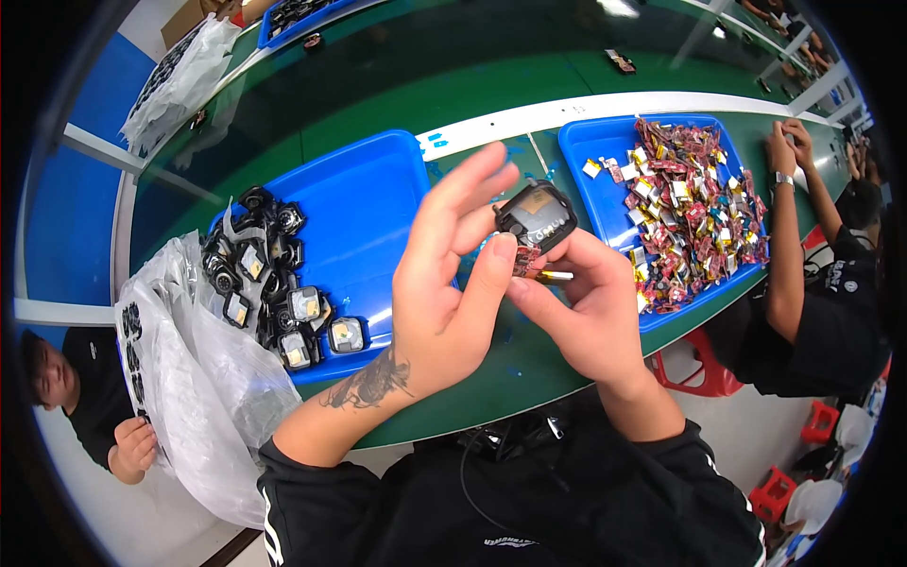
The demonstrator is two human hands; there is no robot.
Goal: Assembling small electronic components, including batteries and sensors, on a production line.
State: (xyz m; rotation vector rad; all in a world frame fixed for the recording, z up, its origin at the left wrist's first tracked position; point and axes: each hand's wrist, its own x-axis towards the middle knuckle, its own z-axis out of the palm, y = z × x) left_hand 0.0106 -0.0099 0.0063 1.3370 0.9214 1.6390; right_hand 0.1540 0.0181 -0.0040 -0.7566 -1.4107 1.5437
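Note:
A black rounded-square plastic housing [540, 219] with a tan patch is held up over the workbench in front of me. My left hand [452, 265] grips its left side, thumb at the lower edge and the other fingers raised behind. Just below the housing hangs a small red circuit board [527, 259] with a silver-and-yellow battery [556, 277]. The thumb and index finger of my right hand [590, 307] pinch around this board and battery. Whether the board is still joined to the housing is hidden by my fingers.
At left, a blue tray [373, 151] holds several black housings [253, 260], beside a clear plastic bag [184, 350]. Another blue tray [578, 142] at right is heaped with red boards and batteries [685, 203]. A green conveyor [425, 76] runs behind. Other people work at both sides.

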